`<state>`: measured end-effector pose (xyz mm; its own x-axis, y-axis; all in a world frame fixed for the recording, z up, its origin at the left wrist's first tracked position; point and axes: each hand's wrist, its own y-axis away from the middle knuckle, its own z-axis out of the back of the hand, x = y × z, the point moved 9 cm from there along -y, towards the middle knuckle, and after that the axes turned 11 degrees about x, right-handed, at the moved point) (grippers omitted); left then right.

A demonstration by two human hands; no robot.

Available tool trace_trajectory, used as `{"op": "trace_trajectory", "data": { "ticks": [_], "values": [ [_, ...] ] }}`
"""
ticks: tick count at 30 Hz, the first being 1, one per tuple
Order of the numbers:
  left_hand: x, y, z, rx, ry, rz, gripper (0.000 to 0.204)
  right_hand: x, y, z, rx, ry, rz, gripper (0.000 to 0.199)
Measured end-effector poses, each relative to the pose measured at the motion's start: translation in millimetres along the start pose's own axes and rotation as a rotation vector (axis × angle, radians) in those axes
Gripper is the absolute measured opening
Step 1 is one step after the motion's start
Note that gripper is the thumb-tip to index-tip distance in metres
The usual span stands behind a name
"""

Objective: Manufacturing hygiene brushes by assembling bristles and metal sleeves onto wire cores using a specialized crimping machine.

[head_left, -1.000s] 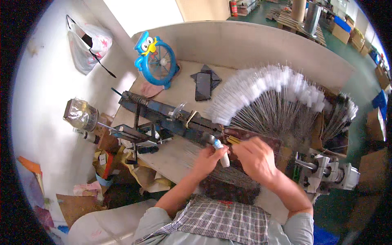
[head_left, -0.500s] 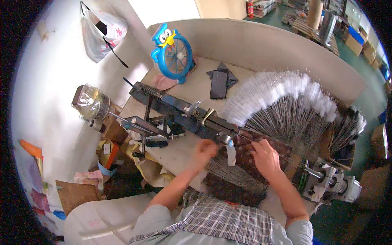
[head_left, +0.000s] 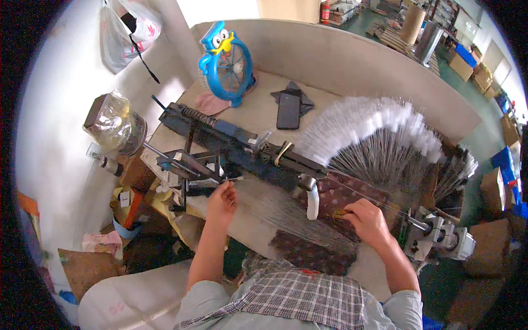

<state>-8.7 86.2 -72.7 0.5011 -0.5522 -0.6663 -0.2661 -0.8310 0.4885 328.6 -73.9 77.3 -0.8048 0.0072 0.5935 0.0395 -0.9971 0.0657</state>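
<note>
My left hand (head_left: 222,203) is raised to the near end of a small black metal frame (head_left: 187,165), fingertips pinched together. A thin pale piece shows by the fingertips, too small to name. My right hand (head_left: 369,221) is closed over the dark red patterned mat (head_left: 352,192), with a small yellowish piece (head_left: 339,213) at its fingertips. Between the hands, a white-gripped lever (head_left: 312,203) hangs from a long black bench fixture (head_left: 247,146). Loose thin metal wires (head_left: 308,223) lie below it. A fine wire runs from the fixture toward a silver chuck (head_left: 421,224).
Behind my right hand spreads a large fan of wire-stemmed white brushes (head_left: 379,126). A black phone (head_left: 289,110) and a blue cartoon fan (head_left: 228,69) stand farther back. At left is a plastic-wrapped motor (head_left: 115,126). A low partition (head_left: 352,60) borders the table.
My left hand has moved left from beside the lever to the small black frame. My right hand has shifted slightly down and nearer. The whole view has turned a little.
</note>
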Motion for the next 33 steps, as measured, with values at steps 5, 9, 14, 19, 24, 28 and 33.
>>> {"op": "trace_trajectory", "data": {
  "ticks": [5, 9, 14, 19, 24, 28, 33],
  "values": [
    [6, 7, -17, -0.059, -0.02, -0.128, 0.016, 22, 14, 43, -0.102, 0.071, 0.128, 0.017],
    [50, 63, -137, 0.342, -0.343, -0.19, 0.011, 12, 11, 80, -0.318, 0.062, 0.041, 0.012],
    [119, 73, -253, 0.544, -0.326, 0.018, 0.013, -16, 11, 77, -0.219, -0.183, -0.033, 0.018],
    [134, 69, -276, 0.637, -0.505, -0.047, 0.016, -43, 13, 67, -0.109, -0.491, -0.151, 0.021],
    [139, 69, -285, 0.66, -0.568, -0.038, 0.017, -57, 11, 55, -0.025, -0.695, -0.135, 0.022],
    [126, 64, -259, 0.457, -0.389, -0.068, 0.016, -17, 11, 81, -0.189, -0.248, 0.075, 0.018],
    [100, 62, -243, 0.305, -0.266, -0.074, 0.016, 15, -16, 80, -0.474, 0.186, 0.083, 0.011]
  ]
}}
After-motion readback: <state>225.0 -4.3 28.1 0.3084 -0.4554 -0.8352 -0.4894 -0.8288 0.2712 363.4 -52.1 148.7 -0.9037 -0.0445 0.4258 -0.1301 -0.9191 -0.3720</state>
